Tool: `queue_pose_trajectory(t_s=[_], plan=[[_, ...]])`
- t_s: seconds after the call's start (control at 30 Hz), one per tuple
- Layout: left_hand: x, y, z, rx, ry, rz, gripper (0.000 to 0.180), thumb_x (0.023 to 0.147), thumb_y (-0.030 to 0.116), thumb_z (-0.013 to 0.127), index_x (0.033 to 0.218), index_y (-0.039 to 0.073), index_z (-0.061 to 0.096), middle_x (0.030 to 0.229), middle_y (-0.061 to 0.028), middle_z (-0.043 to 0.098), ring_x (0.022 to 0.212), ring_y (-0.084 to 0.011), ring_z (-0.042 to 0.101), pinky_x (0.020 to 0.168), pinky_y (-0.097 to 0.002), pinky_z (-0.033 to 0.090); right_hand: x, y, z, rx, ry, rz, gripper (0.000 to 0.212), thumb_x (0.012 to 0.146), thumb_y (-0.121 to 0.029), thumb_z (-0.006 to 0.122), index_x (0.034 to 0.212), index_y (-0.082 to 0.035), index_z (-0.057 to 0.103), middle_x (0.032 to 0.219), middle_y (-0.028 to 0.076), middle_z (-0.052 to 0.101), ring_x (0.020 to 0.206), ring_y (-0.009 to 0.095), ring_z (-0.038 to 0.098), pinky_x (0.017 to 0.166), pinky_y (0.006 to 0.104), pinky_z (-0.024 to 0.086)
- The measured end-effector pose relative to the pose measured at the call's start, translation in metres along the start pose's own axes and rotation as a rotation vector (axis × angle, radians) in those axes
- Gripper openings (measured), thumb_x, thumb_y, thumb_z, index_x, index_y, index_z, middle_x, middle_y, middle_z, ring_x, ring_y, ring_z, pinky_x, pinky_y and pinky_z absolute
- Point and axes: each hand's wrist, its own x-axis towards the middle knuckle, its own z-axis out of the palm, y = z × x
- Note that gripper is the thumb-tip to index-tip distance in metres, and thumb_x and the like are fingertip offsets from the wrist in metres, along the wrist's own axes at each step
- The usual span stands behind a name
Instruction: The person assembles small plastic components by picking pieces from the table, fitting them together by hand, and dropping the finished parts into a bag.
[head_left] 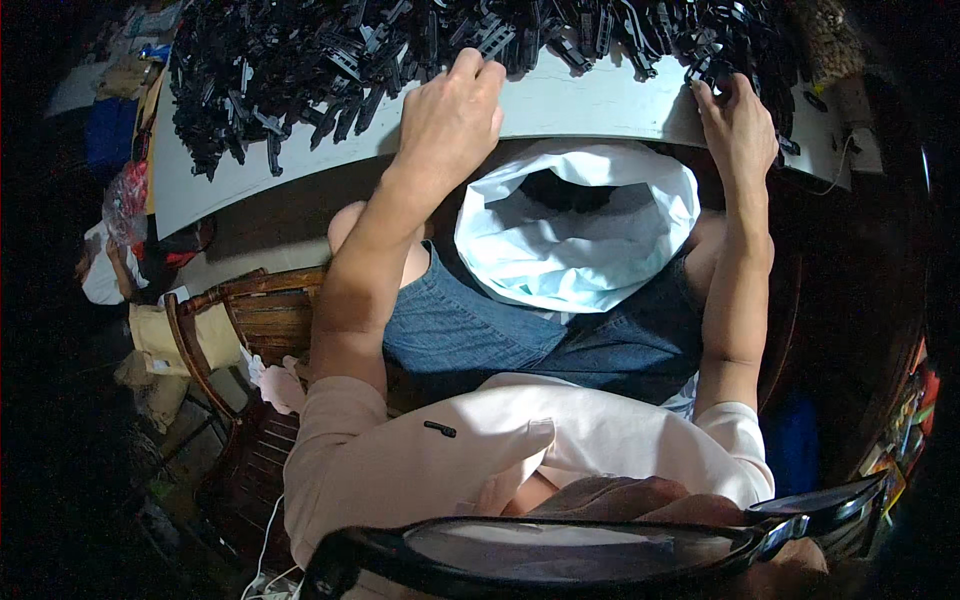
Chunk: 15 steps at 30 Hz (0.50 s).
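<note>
A large heap of small black plastic parts (300, 65), long and narrow with slots, is spread along the far side of a white tabletop (610, 105). At the heap's near edge my left hand (452, 118) has its fingers curled in; the fingertips and whatever they hold are hidden behind the knuckles. Farther right, my right hand (740, 130) pinches a black plastic part (708, 72) between thumb and fingers at the heap's right end. Between my knees stands an open white bag (580, 255), its rim folded outward, with dark contents deep inside.
A wooden chair (265, 310) stands at the left, with a tan package (185, 335) beside it. Clear and red plastic bags (127, 205) hang near the table's left edge. A thin white cable (845, 160) crosses the table's right end. Glasses (560, 545) fill the lower edge.
</note>
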Motion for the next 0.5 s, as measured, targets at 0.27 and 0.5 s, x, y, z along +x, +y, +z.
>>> queue_pose_trajectory(t_s=[0.27,0.5], plan=[[0.001,0.022,0.006,0.013,-0.032,-0.081,0.024,0.091,0.024,0.07,0.104,0.005,0.067,0.1,-0.0157,0.062,0.081,-0.0367,0.071,0.066,-0.0476,0.058,-0.008,-0.014,0.007,-0.007,0.1,-0.125,0.033,0.092,-0.032,0.07,0.111,-0.007,0.059,0.104,0.016,0.072,0.093,0.038,0.072,0.077,0.0505,0.056],[-0.004,0.031,0.003,0.099,-0.008,-0.222,0.031,0.09,0.032,0.074,0.097,0.003,0.066,0.094,-0.0171,0.062,0.076,-0.0366,0.071,0.062,-0.0468,0.057,-0.012,-0.018,-0.009,0.021,-0.017,-0.018,0.031,0.092,-0.028,0.068,0.116,-0.009,0.059,0.1,0.018,0.073,0.092,0.039,0.072,0.075,0.0491,0.056]])
